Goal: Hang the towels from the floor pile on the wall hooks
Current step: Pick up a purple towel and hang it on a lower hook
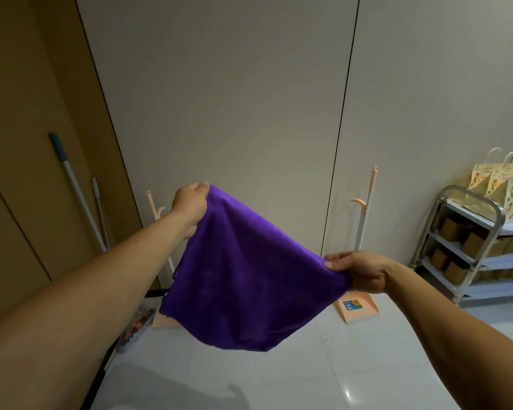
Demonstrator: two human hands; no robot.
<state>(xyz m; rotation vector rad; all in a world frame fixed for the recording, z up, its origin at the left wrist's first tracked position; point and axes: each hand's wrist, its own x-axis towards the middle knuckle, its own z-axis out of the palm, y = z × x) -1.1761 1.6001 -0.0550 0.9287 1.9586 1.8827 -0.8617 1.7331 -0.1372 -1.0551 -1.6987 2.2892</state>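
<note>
The towel (243, 279), a purple one, is hanging in the air between the person's two hands, in front of the pale wall (219, 99) and above the tiled floor (353, 365). The left hand (190, 205) is gripping one upper corner, fingers curled round the cloth, and is being held higher. The right hand (362, 272) is pinching the opposite corner between thumb and fingers, lower and nearer the person. Between them the top edge is sloping down to the right, and the rest is sagging to a loose point below.

No wall hook is showing in this view, so the person is probably having to look for one while carrying the cloth. The risks seem to be these: the right pinch is catching only a little fabric and could slip, letting the towel swing from one corner; the low hanging point could brush the dustpan (357, 310) standing against the wall's foot, or its pink handle (367, 208); and a towel hooked by a thin edge could slide off again.
</note>
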